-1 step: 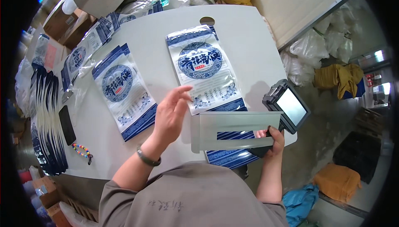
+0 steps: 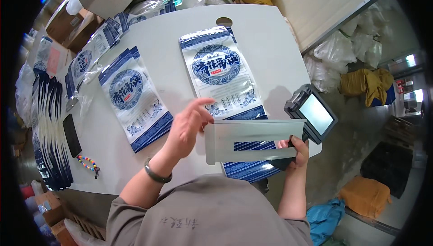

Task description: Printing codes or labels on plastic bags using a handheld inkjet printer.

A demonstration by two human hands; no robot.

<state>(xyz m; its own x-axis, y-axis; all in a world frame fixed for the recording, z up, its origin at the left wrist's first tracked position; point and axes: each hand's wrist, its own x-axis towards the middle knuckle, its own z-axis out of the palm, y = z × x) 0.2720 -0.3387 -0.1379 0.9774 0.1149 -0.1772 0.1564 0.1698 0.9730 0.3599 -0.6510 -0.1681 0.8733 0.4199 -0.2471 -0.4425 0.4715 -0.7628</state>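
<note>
My right hand [image 2: 295, 151] grips the handle of a dark hand-held device [image 2: 309, 110] with a lit screen, at the slotted pale metal plate [image 2: 255, 128]. The plate lies over blue-and-white bags [image 2: 250, 171]. My left hand [image 2: 191, 124] has bent, separated fingers at the plate's left corner, holding nothing visible; whether they touch it I cannot tell. Behind the plate is the top of a bag pile [image 2: 216, 65]. A second pile [image 2: 135, 99] sits to the left.
On the white table [image 2: 266, 38] are fanned bags [image 2: 49, 128], a black phone [image 2: 72, 135], a beaded strap [image 2: 88, 165] and more bags [image 2: 81, 68]. Cardboard boxes [image 2: 63, 27] stand back left. Plastic bundles [image 2: 333, 52] and an orange sack [image 2: 363, 196] lie right.
My left hand has moved slightly right to the plate's corner. The plate has shifted a little to the left, and the device slightly toward the back.
</note>
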